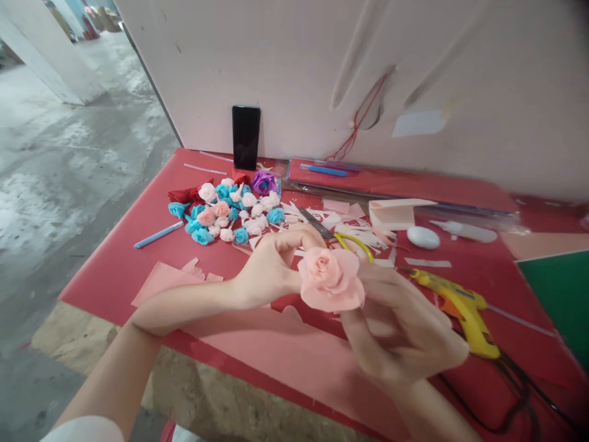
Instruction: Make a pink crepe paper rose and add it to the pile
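A pink paper rose (330, 280) with rounded outer petals faces me, held up over the table between both hands. My left hand (271, 270) grips it from the left, its thumb and fingers partly behind the flower. On the other side my right hand (400, 325) pinches the rose's edge with bent fingers. Large pink paper (276, 344) lies on the table beneath the hands. Just behind the rose are scissors (352, 242) with yellow handles, lying among white and pink paper scraps (368, 230).
Several blue, pink and white paper roses (225, 212) are heaped at the left, near a purple rose (264, 182). A phone (246, 136) leans against the wall. To the right lie a yellow glue gun (460, 310), a glue bottle (464, 231) and a white egg-shaped object (423, 237).
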`<state>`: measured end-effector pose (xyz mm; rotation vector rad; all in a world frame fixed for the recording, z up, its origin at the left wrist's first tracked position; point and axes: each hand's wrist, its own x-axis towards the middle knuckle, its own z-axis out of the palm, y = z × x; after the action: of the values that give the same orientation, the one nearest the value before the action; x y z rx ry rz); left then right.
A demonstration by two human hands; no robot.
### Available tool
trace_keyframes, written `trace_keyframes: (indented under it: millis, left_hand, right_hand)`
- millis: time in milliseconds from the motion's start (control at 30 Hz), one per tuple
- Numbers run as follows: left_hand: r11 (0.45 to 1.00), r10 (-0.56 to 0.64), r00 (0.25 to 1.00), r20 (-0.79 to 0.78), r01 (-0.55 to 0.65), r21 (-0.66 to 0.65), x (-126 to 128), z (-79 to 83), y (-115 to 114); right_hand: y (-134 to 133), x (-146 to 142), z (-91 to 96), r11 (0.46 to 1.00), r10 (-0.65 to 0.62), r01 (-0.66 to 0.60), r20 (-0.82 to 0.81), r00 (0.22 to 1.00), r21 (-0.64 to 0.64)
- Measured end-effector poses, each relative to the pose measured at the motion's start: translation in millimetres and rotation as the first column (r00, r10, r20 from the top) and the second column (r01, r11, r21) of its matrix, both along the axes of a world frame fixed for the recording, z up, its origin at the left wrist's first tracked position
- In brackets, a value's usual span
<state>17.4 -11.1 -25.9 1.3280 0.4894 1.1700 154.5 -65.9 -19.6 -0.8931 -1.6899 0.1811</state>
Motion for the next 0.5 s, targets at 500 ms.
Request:
trace_keyframes:
  millis: [500]
  left_hand:
    - [0.912, -0.217, 0.974, 0.072, 0.228, -0.341, 2.3, 9.6, 2.6]
  right_hand:
    - [2.8, 2.1, 1.3, 0.99, 0.06, -0.062, -0.02, 0.998, -0.126]
